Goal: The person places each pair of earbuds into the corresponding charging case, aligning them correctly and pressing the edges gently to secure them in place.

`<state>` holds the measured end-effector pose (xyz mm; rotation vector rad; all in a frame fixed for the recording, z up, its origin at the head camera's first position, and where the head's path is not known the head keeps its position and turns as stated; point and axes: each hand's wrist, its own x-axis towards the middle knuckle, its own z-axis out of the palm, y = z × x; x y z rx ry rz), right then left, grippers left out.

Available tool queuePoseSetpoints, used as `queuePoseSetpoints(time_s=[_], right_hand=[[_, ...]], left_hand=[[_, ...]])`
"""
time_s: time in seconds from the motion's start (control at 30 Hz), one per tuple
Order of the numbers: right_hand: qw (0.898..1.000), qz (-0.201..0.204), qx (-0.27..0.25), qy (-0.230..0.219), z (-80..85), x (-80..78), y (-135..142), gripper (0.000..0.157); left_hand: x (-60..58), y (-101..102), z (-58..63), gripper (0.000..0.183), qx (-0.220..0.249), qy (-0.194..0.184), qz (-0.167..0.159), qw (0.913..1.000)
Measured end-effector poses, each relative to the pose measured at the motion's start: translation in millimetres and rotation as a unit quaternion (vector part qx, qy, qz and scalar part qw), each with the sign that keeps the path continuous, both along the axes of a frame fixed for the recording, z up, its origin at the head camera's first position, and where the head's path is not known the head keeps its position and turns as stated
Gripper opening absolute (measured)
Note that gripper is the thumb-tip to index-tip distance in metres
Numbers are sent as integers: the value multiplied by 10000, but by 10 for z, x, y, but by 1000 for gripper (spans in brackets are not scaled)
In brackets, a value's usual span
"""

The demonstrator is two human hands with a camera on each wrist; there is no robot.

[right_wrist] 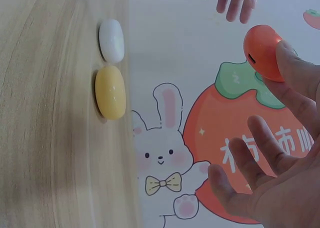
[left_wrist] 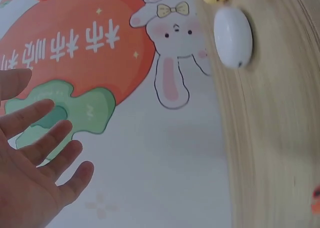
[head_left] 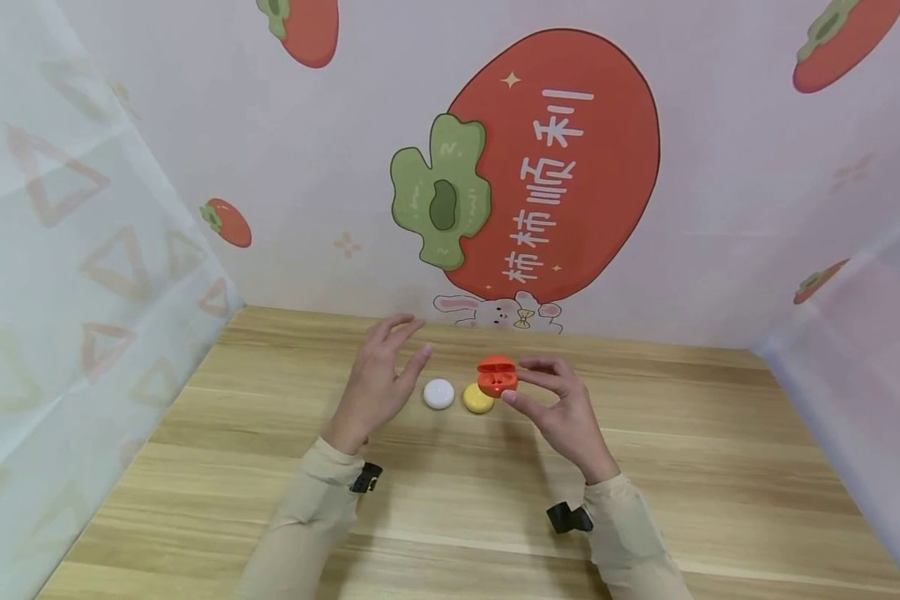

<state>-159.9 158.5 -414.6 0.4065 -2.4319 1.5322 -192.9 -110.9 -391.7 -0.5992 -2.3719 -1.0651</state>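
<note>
A red earbud case (head_left: 497, 379), its lid raised, is held above the table in my right hand (head_left: 562, 404). Thumb and index finger pinch its side, while the other fingers spread free in the right wrist view. Small hollows show inside; whether earbuds sit in them I cannot tell. My left hand (head_left: 378, 375) hovers to the left with its fingers extended and holds nothing. Between the hands, a white rounded case (head_left: 438, 394) lies on the table beside a yellow one (head_left: 477, 399), which the red case partly overlaps in the head view. Both look closed.
The wooden table (head_left: 450, 508) meets a persimmon-printed backdrop (head_left: 330, 267) close behind the cases. Fabric walls stand at left and right. At the left wrist view's right edge, a small orange-and-black thing (left_wrist: 316, 202) is cut off.
</note>
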Motion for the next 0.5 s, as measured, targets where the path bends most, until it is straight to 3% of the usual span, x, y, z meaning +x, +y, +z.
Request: queuePoseSetpoints(time_s=[0.5], right_hand=[[9999, 19, -68, -95, 22, 3, -5, 33]], left_hand=[[-5, -583, -112, 35, -1131, -173, 109, 9934]])
